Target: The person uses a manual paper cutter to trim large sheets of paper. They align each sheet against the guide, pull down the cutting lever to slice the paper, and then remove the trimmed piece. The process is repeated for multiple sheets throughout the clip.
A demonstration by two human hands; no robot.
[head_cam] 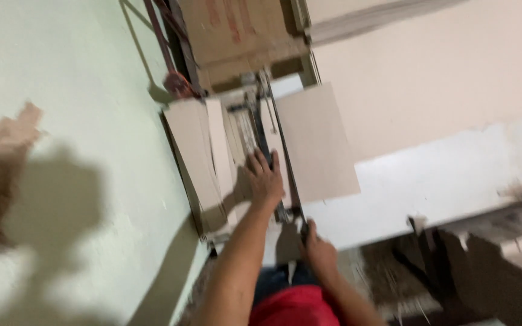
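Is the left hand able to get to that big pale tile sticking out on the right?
Probably yes. The left hand lies flat on the cutter bed, right beside the big pale tile. Only the cutter's thin rail runs between them, and it looks low enough to reach over. The right hand grips the handle, out of the way.

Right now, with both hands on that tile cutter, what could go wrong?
1. The left hand presses flat right beside the cutter's rail; its fingers could get caught or nicked if the carriage slides past.
2. The large tile overhangs the cutter to one side and might tip or crack.
3. The right hand grips the handle at the near end; a slip could jerk the tool.
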